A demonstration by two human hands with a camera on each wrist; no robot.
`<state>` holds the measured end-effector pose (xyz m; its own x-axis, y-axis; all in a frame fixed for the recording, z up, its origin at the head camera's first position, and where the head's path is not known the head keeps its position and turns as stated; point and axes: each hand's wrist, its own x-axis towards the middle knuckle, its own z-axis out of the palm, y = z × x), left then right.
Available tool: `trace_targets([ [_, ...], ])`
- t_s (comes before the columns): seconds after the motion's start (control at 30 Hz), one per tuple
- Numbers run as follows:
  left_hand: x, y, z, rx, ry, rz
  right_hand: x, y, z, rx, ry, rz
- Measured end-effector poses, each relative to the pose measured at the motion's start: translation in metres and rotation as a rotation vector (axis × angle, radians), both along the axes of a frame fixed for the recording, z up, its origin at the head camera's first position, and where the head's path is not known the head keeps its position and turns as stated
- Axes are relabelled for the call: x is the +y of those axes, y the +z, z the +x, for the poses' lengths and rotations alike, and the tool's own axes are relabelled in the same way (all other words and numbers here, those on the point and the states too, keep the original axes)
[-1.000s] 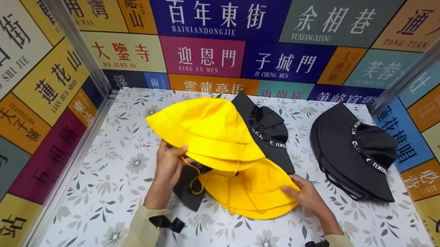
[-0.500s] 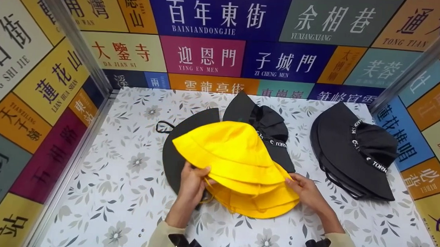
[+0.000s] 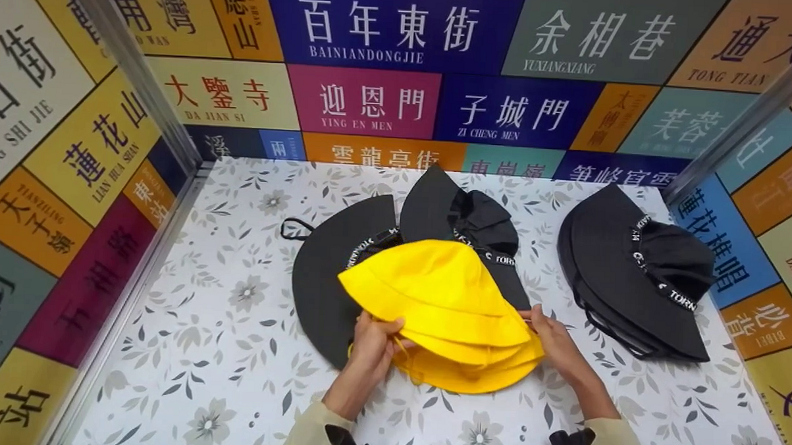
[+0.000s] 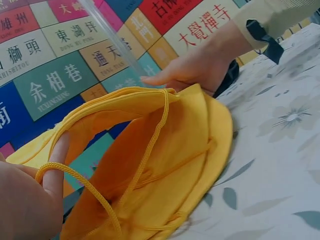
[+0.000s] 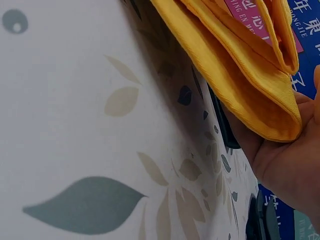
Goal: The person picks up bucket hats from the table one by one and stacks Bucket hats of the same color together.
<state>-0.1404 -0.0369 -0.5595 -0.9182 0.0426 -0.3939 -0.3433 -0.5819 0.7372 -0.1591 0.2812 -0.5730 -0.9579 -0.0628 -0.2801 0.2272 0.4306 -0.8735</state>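
A: Position and grip?
B: Upper yellow hat (image 3: 433,283) overlaps the lower yellow hat (image 3: 459,381), mid-table. Left hand (image 3: 372,343), at their eight o'clock, pinches the upper brim. Right hand (image 3: 556,343), between three and four o'clock: fingers behind the brim's end, thumb apart from the cloth.

A: Failure modes?
B: Slippage, I judge: with that thumb off, the lower hat could slide and leave the brims askew. A yellow cord (image 4: 77,174) crosses a left finger; it could snag and drag the upper hat. Low handling might also shove the left black hat (image 3: 318,285) at ten o'clock or the middle black hat (image 3: 430,197) at one.

A: Unresolved?
B: Lower crown, covered. Right fingertips, behind cloth. Left hand, cut off at the left wrist view's edge. Right wrist view crops the hats to folded edges; cannot assign each edge to a hat.
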Motion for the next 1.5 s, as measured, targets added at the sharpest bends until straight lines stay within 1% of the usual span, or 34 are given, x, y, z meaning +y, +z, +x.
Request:
trace_targets([
  [0.1, 0.007, -0.005, 0.001, 0.0, -0.022, 0.006, 0.001, 0.001, 0.001, 0.004, -0.002, 0.022],
  [0.2, 0.012, -0.01, 0.0, 0.002, -0.021, 0.003, 0.0, 0.0, 0.001, 0.021, 0.021, 0.021],
  [0.33, 0.015, -0.014, 0.0, -0.03, -0.018, -0.047, -0.001, -0.003, 0.001, 0.034, 0.058, 0.034],
  [0.5, 0.015, -0.019, 0.003, -0.091, -0.047, -0.134, 0.0, -0.004, 0.0, 0.022, 0.043, 0.097],
  [0.63, 0.011, -0.023, 0.009, -0.111, -0.085, -0.22, 0.001, -0.005, -0.001, 0.036, 0.065, 0.126],
  [0.73, 0.005, -0.024, 0.013, -0.113, -0.135, -0.286, 0.001, -0.005, -0.001, 0.062, 0.081, 0.137],
  [0.87, -0.005, -0.025, 0.016, -0.101, -0.203, -0.361, 0.001, -0.006, -0.001, 0.106, 0.103, 0.135],
  [0.9, -0.008, -0.025, 0.016, -0.091, -0.212, -0.382, 0.001, -0.007, -0.001, 0.114, 0.11, 0.135],
  [1.03, -0.02, -0.022, 0.014, -0.07, -0.218, -0.524, 0.001, -0.01, -0.002, 0.115, 0.119, 0.149],
  [1.13, -0.028, -0.018, 0.011, -0.045, -0.187, -0.633, 0.002, -0.012, -0.003, 0.108, 0.12, 0.144],
  [1.23, -0.036, -0.014, 0.006, 0.007, -0.138, -0.802, 0.001, -0.012, -0.002, 0.119, 0.122, 0.136],
  [1.37, -0.045, -0.01, 0.001, 0.077, -0.095, -1.103, 0.001, -0.011, -0.001, 0.133, 0.123, 0.124],
  [1.43, -0.049, -0.01, -0.001, 0.112, -0.086, -1.196, 0.0, -0.01, 0.0, 0.133, 0.116, 0.111],
  [1.47, -0.05, -0.01, -0.003, 0.131, -0.083, -1.223, 0.0, -0.01, 0.0, 0.131, 0.114, 0.106],
  [1.5, -0.052, -0.01, -0.004, 0.146, -0.086, -1.227, 0.0, -0.01, 0.0, 0.131, 0.115, 0.103],
])
